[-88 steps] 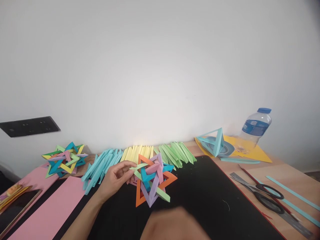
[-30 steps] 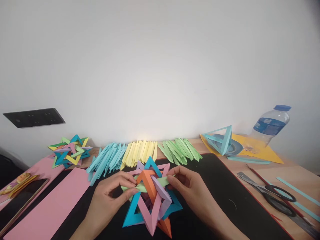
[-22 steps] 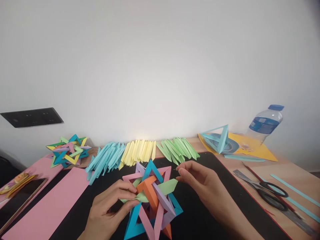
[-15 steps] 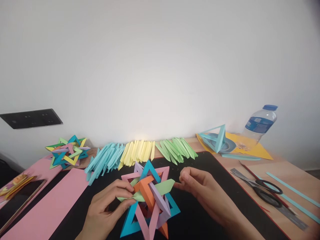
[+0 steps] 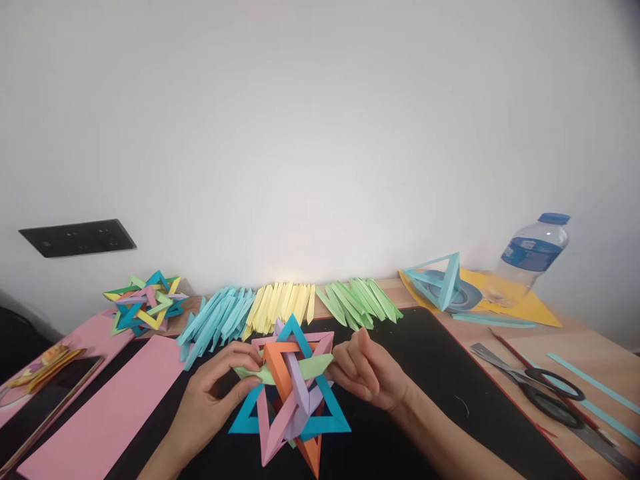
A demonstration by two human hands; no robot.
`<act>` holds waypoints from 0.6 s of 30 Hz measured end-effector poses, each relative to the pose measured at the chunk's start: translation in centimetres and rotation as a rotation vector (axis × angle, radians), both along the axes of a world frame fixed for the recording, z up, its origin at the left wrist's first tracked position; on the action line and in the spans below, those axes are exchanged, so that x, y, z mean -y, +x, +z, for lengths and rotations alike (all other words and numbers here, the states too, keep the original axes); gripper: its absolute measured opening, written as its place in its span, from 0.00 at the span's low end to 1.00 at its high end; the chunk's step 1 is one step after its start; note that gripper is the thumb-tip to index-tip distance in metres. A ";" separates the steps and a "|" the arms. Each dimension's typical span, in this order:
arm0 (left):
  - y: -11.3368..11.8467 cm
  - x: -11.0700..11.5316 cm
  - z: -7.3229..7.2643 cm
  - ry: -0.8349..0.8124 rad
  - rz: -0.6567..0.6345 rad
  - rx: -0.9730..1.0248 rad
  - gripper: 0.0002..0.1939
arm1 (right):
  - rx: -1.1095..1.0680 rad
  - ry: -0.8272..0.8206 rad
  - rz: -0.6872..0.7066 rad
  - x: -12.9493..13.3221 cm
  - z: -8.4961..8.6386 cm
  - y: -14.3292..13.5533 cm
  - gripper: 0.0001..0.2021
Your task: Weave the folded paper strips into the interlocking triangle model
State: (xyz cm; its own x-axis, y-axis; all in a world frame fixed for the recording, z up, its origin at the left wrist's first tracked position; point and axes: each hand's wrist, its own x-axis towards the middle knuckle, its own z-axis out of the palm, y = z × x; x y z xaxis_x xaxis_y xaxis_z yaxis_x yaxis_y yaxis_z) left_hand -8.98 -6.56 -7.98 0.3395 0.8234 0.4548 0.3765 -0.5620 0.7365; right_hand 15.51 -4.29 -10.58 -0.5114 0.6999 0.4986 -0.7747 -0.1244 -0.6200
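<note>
In the middle, a star-shaped paper model (image 5: 330, 425) of interlocked blue, pink, orange and purple folded strips stands over the black mat. A light green paper strip (image 5: 310, 367) crosses it, threaded among the orange and purple parts. My left hand (image 5: 213, 387) pinches the green strip's left end between thumb and fingers, beside the model. At the strip's right tip, my right hand (image 5: 373, 370) has its fingers curled and its thumb pointing up. The curled fingers meet the tip; whether they grip anything is hidden.
Behind the mat (image 5: 425, 373) lie piles of folded blue strips (image 5: 220, 323), yellow strips (image 5: 280, 307) and green strips (image 5: 357, 303). A finished paper star (image 5: 145, 303) sits left, near pink paper (image 5: 105, 407) and a phone (image 5: 55, 407). Scissors (image 5: 545, 393), a pencil (image 5: 510, 350) and a bottle (image 5: 533, 253) stand right.
The model has turned slightly and shifted a little left. My right hand has moved left to the green strip's tip, its fingers now curled with the thumb raised. My left hand keeps its pinch.
</note>
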 end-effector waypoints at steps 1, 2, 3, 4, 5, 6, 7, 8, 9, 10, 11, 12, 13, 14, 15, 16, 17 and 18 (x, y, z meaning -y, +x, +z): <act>0.1 0.2 0.1 0.019 0.010 -0.023 0.04 | -0.042 -0.020 0.024 0.0 -0.1 -0.3 0.37; 0.3 0.3 0.2 0.034 0.025 -0.042 0.04 | -0.089 -0.045 0.049 0.0 -0.2 -0.5 0.37; 0.4 0.5 0.2 0.043 0.037 -0.058 0.03 | -0.137 -0.069 0.073 0.1 -0.3 -0.7 0.38; 0.5 0.6 0.2 0.046 0.047 -0.072 0.03 | -0.178 -0.091 0.091 0.2 -0.3 -0.9 0.38; 0.6 0.7 0.2 0.044 0.052 -0.083 0.03 | -0.206 -0.109 0.099 0.3 -0.4 -1.0 0.39; 0.7 0.7 0.1 0.040 0.050 -0.092 0.03 | -0.218 -0.126 0.096 0.4 -0.4 -1.0 0.39; 0.8 0.7 -0.1 0.035 0.042 -0.098 0.03 | -0.215 -0.138 0.089 0.5 -0.4 -1.1 0.39; 0.8 0.7 -0.2 0.031 0.030 -0.100 0.04 | -0.205 -0.146 0.084 0.6 -0.4 -1.1 0.39; 0.8 0.6 -0.4 0.032 0.019 -0.096 0.05 | -0.198 -0.150 0.082 0.7 -0.4 -1.1 0.39; 0.8 0.6 -0.5 0.036 0.006 -0.089 0.05 | -0.197 -0.157 0.089 0.7 -0.3 -1.2 0.39; 0.9 0.6 -0.7 0.041 -0.008 -0.082 0.06 | -0.204 -0.168 0.101 0.7 -0.3 -1.2 0.39; 0.9 0.6 -0.7 0.043 -0.021 -0.077 0.07 | -0.215 -0.183 0.114 0.8 -0.2 -1.2 0.39; 1.0 0.7 -0.8 0.039 -0.035 -0.074 0.08 | -0.224 -0.201 0.124 0.8 -0.1 -1.2 0.39; 1.1 0.8 -0.8 0.031 -0.048 -0.070 0.09 | -0.229 -0.220 0.129 0.9 0.0 -1.2 0.38; 1.1 0.9 -0.8 0.021 -0.061 -0.065 0.09 | -0.229 -0.236 0.132 0.9 0.1 -1.3 0.38; 1.2 1.0 -0.9 0.012 -0.067 -0.062 0.10 | -0.225 -0.246 0.130 1.0 0.1 -1.3 0.38; 1.4 1.1 -0.9 0.011 -0.061 -0.058 0.10 | -0.221 -0.251 0.128 1.1 0.2 -1.3 0.38; 1.5 1.2 -0.9 0.018 -0.048 -0.055 0.10 | -0.218 -0.251 0.126 1.2 0.1 -1.3 0.38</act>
